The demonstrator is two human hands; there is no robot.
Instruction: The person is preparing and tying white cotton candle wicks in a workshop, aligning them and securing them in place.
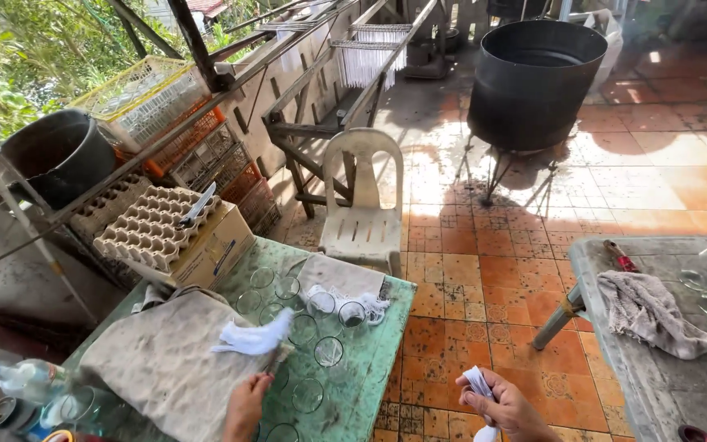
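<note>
Hands low in frame, both the wearer's own. Left hand (245,407) rests on the green counter (370,344) at the edge of a dirty beige cloth (161,360); fingers reach up toward a small stick-like handle, but I cannot tell if they are closed on it or just touching. Crumpled white rag (254,338) lies on the beige cloth just above that hand. Right hand (507,406) is off the counter, over the orange tiled floor (493,278), fingers curled tight around a white cloth strip (479,385) that sticks out above and below the fist.

Clear glass jars (329,352) stand open-mouth-up across the green counter, between the beige cloth and the counter's right edge. Second white rag (345,299) lies among the far jars, next to a folded grey cloth (339,274).

Behind the counter, left: cardboard box (218,250) with grey egg trays (153,225) stacked on top, a knife-like blade lying on the trays. Black bucket (59,151) further left, plastic crates (153,98) above.

White plastic chair (363,196) stands just past the counter's far end. Large black drum (533,82) on a metal stand, well beyond it.

Right side: second grey counter (656,385) with a crumpled grey towel (648,311), a red-handled tool (619,256) near it, and more glassware at the far right edge.
</note>
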